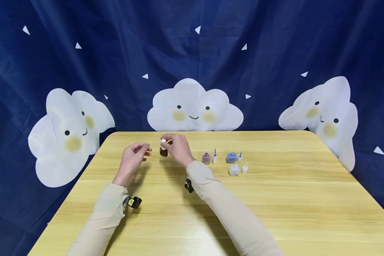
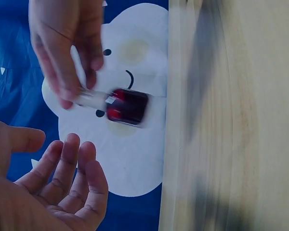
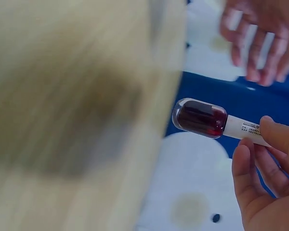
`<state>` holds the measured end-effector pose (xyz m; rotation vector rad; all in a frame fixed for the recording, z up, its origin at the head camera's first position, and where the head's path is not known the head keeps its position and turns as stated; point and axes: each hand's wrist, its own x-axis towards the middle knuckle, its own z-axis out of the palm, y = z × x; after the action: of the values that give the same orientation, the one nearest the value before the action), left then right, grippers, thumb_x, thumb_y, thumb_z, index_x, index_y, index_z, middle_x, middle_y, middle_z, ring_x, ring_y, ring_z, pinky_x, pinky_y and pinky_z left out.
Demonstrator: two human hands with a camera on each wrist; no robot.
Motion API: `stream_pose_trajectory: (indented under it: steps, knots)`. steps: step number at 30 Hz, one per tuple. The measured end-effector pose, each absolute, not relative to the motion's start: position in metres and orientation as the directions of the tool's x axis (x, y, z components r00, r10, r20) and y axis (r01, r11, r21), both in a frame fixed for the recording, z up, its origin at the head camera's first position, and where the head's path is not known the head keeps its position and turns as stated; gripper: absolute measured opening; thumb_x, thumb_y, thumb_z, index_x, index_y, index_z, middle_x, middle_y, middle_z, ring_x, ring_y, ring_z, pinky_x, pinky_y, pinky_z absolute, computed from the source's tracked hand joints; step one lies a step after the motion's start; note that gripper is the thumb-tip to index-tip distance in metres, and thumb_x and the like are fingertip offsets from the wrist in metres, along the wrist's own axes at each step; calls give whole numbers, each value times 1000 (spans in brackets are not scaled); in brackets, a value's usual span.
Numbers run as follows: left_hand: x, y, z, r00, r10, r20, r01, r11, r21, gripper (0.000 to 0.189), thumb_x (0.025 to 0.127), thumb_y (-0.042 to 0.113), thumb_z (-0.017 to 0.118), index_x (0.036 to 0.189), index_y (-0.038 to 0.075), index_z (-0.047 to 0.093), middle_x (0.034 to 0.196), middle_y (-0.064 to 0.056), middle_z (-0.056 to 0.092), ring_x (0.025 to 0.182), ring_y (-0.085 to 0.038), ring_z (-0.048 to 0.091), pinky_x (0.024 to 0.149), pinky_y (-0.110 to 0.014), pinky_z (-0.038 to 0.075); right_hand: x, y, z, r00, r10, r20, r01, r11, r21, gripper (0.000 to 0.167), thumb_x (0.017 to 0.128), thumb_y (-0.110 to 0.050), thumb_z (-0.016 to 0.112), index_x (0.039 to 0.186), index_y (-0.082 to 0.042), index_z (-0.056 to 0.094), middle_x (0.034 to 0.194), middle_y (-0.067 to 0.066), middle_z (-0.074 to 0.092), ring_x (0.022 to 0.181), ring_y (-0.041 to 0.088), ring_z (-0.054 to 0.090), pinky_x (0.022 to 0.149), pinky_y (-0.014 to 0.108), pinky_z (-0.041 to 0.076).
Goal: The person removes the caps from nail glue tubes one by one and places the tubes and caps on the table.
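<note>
My right hand [image 1: 178, 147] pinches the white cap of a dark red nail polish bottle [image 3: 201, 117] between thumb and fingers. The bottle hangs upright below the cap, raised over the table. A printed label shows on the white cap [image 3: 243, 129] in the right wrist view. To its left, my left hand [image 1: 133, 160] holds nothing. Its fingers [image 2: 70, 175] are apart and loosely bent, a short way from the bottle. In the left wrist view the bottle is blurred.
Right of my hands stand uncapped bottles: a purple one [image 1: 206, 158], a blue one [image 1: 232, 157] and a clear one [image 1: 234, 170]. Beside each stands its white brush cap [image 1: 214, 156], brush upward. The wooden table [image 1: 275, 213] ends at a blue cloud-print curtain [image 1: 262, 35].
</note>
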<state>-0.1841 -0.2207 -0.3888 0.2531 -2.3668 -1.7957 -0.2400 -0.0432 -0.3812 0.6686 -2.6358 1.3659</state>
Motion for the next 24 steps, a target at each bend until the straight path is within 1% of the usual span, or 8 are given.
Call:
stream_pose_trajectory:
  steps: [5,7,10,13,17,20,21,24]
  knots:
    - [-182,-218,-387,-977,-209,41,-18,275,961,34,105,27,59,125,1,67,104,-3,73,89,-9,68,80,-28,58,-229,-20,-360,-895,-320,311,-432,446,-784,24,99,-18,70,122,-11,74,117,4,75,101,21,73,85,30,61]
    - [-182,-217,-386,-979,-200,47,-11,280,960,33,105,27,59,125,1,67,106,-5,73,90,-10,68,81,-28,58,-225,-10,-352,-891,-312,330,-441,425,-790,23,99,-18,71,121,-12,75,116,4,75,101,21,73,87,32,61]
    - [-181,-213,-384,-982,-181,55,1,289,957,34,106,29,58,126,3,67,112,-10,73,93,-12,68,84,-30,58,-217,5,-341,-882,-305,360,-462,400,-792,22,98,-18,71,120,-13,75,114,3,76,99,19,74,87,33,62]
    - [-180,-208,-381,-986,-143,81,35,297,954,37,106,31,59,129,3,66,119,-15,71,98,-14,68,86,-29,58,-207,20,-331,-869,-295,397,-488,388,-781,21,99,-20,71,119,-16,76,111,1,76,97,17,74,86,33,62]
    - [-172,-197,-372,-985,-58,162,138,301,944,39,104,31,62,132,4,65,125,-17,69,104,-11,66,88,-24,57,-192,39,-321,-852,-289,437,-521,385,-762,21,100,-24,70,119,-17,76,111,-1,76,96,14,74,89,32,61]
    - [-162,-185,-361,-968,13,249,241,309,920,38,102,29,66,131,5,66,126,-14,69,110,-9,65,91,-20,56,-181,52,-316,-848,-281,449,-528,385,-757,22,100,-25,69,120,-19,76,113,-2,75,96,15,74,90,33,61]
    - [-158,-181,-357,-959,38,282,280,310,909,36,101,27,68,130,6,66,127,-14,69,111,-10,65,92,-21,55,-177,56,-316,-846,-280,453,-531,379,-758,22,100,-25,70,120,-19,76,114,-2,75,96,15,74,90,33,61]
    - [-149,-164,-351,-924,114,365,382,288,878,34,97,20,73,128,8,67,123,-11,70,114,-17,65,94,-24,56,-166,72,-315,-843,-276,461,-536,379,-754,23,99,-24,70,121,-20,75,115,-2,75,95,16,74,87,34,62]
